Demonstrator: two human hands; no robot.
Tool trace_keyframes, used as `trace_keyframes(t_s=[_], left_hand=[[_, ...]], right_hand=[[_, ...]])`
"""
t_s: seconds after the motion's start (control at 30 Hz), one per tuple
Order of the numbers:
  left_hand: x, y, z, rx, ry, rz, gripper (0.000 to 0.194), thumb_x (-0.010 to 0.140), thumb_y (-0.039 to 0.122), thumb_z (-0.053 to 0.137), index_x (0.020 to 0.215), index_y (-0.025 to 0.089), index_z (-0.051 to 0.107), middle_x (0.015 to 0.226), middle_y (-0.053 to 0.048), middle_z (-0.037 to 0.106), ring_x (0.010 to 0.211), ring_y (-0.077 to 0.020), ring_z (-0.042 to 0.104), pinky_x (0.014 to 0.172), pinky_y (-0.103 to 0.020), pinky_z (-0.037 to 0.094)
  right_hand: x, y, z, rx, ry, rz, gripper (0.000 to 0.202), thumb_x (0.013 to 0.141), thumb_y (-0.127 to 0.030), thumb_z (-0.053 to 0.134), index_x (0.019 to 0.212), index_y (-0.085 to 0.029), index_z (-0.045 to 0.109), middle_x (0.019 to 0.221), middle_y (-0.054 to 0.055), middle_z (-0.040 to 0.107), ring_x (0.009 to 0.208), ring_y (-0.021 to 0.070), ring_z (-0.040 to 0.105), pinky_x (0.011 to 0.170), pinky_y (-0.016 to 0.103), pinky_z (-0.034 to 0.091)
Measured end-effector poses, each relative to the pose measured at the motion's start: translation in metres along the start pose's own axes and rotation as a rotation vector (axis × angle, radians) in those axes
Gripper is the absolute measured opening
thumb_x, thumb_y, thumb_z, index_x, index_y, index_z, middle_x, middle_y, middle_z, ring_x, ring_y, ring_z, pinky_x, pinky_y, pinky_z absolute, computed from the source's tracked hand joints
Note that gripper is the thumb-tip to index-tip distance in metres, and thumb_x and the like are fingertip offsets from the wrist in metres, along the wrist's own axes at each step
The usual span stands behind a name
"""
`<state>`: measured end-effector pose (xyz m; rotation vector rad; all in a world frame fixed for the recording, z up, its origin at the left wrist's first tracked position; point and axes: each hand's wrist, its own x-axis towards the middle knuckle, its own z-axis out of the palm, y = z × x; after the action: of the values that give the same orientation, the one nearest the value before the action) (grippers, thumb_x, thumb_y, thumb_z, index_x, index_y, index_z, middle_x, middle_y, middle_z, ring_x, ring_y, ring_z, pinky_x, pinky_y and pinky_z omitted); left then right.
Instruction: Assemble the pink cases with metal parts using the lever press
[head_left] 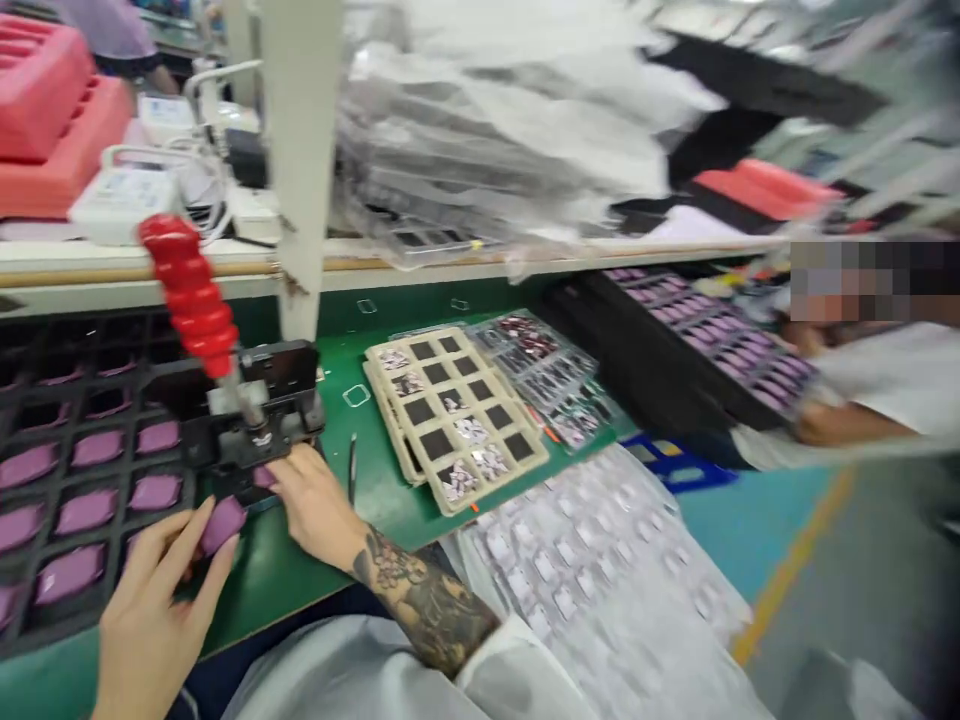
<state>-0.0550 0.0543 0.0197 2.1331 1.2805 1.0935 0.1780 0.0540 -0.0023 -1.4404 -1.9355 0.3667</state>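
One small purple part [222, 524] sits pinched in the left hand [154, 610] at lower left; it looks light, smooth and rigid, best gripped by its edges. The right hand [315, 500] rests fingers-down against the black press [255, 415] on the counter [375, 490], holding nothing I can make out.

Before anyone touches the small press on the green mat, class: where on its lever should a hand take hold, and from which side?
Grip the red ribbed handle of the press, probably around its upper ridges. It stands free above the black base, tilted up and to the left, so coming from above-left looks clearest. The right hand rests at the base and the left hand holds a purple piece below, so avoid approaching low.
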Motion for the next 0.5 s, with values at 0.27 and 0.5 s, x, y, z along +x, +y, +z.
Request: trace_keyframes(t_s=[0.27, 0.5], left_hand=[[0.050, 0.018, 0.057, 0.447, -0.303, -0.028, 0.033, 0.114, 0.031, 0.058, 0.127, 0.022, 0.086, 0.121, -0.017, 0.082, 0.080, -0.0265, 0.081, 0.064, -0.033, 0.054], [0.070, 0.024, 0.049, 0.339, -0.479, -0.109, 0.033, 0.110, 0.020, 0.062, 0.133, 0.028, 0.084, 0.110, -0.011, 0.080, 0.098, -0.0265, 0.081, 0.086, -0.033, 0.061]], right_hand=[[-0.065, -0.003, -0.031, 0.164, 0.106, 0.112, 0.060, 0.112, -0.010, 0.051, 0.168, -0.032, 0.052, 0.157, 0.012, 0.067, 0.147, 0.0245, 0.065, 0.125, 0.047, 0.058], [-0.072, 0.003, -0.043, 0.036, 0.195, 0.038, 0.061, 0.110, -0.006, 0.054, 0.168, -0.028, 0.055, 0.151, 0.014, 0.072, 0.141, 0.0268, 0.071, 0.116, 0.049, 0.066]])
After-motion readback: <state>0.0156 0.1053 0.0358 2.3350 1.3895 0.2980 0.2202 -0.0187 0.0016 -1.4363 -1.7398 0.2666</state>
